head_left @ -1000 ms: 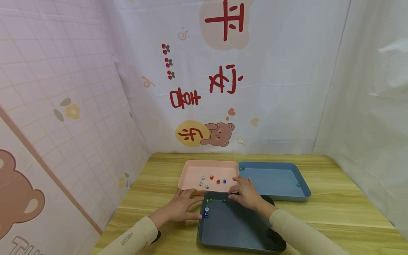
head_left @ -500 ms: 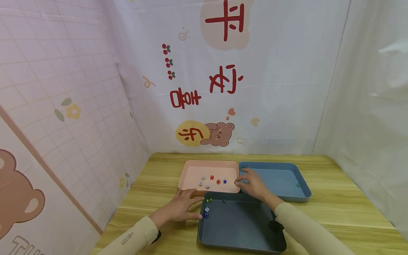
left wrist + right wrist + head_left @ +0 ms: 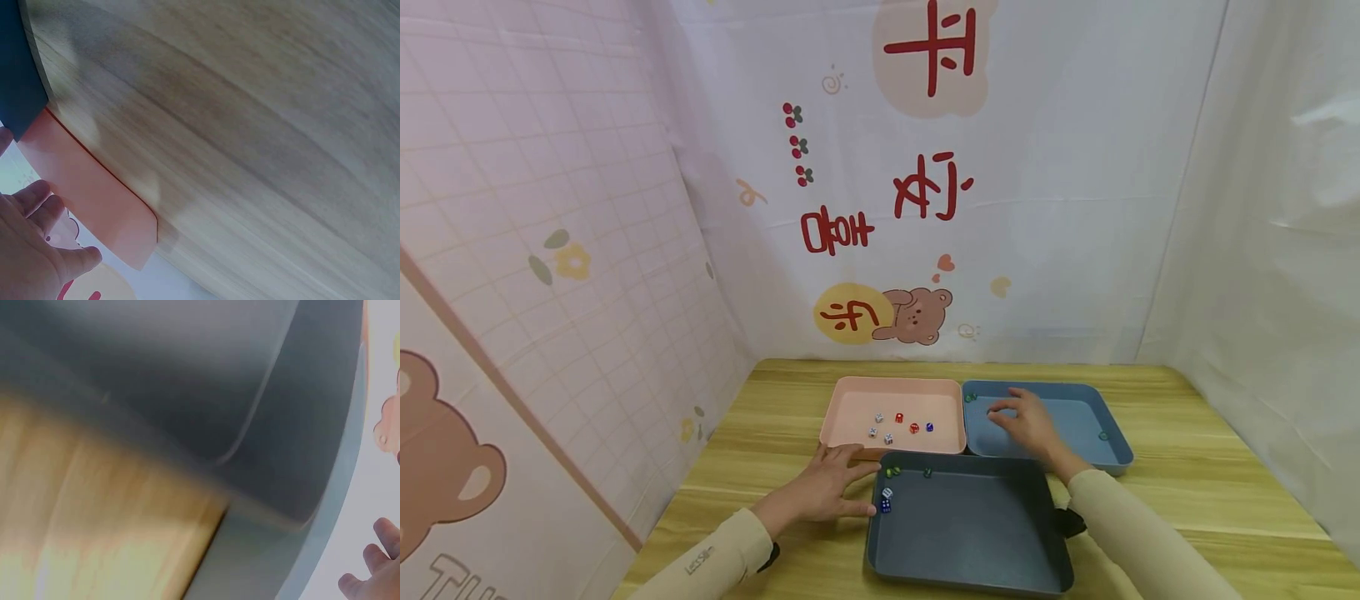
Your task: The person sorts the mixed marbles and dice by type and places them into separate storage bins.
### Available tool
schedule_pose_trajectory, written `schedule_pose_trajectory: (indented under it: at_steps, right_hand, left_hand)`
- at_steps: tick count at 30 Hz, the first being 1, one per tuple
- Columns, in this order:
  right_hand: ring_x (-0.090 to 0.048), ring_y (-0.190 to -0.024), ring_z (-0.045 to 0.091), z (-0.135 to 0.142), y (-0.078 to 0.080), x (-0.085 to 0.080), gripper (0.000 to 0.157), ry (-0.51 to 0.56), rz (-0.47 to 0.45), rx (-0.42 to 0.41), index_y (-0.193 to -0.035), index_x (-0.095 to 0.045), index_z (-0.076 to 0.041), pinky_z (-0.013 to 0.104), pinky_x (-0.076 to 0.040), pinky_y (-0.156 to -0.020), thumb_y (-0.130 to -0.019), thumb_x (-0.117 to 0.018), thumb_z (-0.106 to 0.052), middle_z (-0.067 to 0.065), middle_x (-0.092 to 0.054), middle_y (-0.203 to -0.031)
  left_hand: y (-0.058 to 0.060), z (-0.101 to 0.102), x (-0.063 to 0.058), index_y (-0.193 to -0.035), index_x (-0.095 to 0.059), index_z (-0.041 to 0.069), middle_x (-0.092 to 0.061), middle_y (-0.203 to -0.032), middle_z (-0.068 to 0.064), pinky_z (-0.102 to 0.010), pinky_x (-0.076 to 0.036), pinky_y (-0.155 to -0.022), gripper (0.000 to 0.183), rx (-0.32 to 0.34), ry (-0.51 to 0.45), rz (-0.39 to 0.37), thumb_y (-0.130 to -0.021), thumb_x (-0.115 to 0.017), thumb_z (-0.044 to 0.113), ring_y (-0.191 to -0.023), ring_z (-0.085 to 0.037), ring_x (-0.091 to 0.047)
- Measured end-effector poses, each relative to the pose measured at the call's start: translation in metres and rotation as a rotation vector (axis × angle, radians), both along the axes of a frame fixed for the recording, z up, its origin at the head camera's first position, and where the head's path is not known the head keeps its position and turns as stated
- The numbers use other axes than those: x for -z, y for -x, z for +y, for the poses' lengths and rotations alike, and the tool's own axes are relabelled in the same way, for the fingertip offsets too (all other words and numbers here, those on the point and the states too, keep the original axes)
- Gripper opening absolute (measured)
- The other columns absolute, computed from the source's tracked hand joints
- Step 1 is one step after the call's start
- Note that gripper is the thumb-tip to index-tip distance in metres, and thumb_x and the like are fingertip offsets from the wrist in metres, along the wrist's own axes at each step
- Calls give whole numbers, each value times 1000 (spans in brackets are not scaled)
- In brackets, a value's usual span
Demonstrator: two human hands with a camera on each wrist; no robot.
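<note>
My right hand (image 3: pixel 1026 425) is over the blue tray (image 3: pixel 1060 457), thumb and forefinger pinched on a small dark die (image 3: pixel 991 412), mostly hidden by the fingertips. In the right wrist view, other fingers of the right hand (image 3: pixel 375 569) show at the lower right. My left hand (image 3: pixel 826 486) lies with spread fingers at the left rim of the dark grey tray (image 3: pixel 970 533), holding nothing; its fingers also appear in the left wrist view. Inside that tray are yellow-green dice (image 3: pixel 892 472), a dark green die (image 3: pixel 927 473), a white die (image 3: pixel 887 493) and a blue die (image 3: pixel 886 506).
A pink tray (image 3: pixel 850 392) at the back left holds several white dice, red dice (image 3: pixel 899 417) and a blue die (image 3: pixel 929 427). Green dice (image 3: pixel 971 397) lie in the blue tray's left corner, another green die (image 3: pixel 1102 435) at its right. All trays stand on a wood-grain table (image 3: pixel 1187 500).
My right hand has moved from the dark grey tray's back rim rightward to above the blue tray, fingertips still pinched. The left hand has stayed in place.
</note>
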State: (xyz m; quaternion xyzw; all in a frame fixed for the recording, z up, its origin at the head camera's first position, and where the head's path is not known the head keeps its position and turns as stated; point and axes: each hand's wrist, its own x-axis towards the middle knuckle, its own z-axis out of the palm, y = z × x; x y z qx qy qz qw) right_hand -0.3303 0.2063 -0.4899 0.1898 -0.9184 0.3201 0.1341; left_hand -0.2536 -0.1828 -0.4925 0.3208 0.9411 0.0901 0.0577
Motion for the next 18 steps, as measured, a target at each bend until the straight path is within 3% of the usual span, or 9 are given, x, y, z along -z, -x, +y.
schedule_pose_trajectory:
  at_steps: [10,18]
  right_hand:
    - [-40,-128,56,35,2,4,21,-23,-78,90,-105,-74,2,67,-39,-96,-95,-68,-15,41,-47,-134]
    - [-41,-126,56,57,1,4,25,-87,-68,170,-108,-74,2,68,-40,-94,-95,-66,-18,40,-49,-132]
  left_hand:
    - [1,0,0,-149,-47,25,-33,-154,-15,-68,-16,-111,75,-6,4,-6,-88,-57,68,-143,-35,-30]
    - [1,0,0,-150,-47,25,-32,-155,-16,-68,-16,-111,76,-5,5,-7,-88,-56,69,-143,-35,-30]
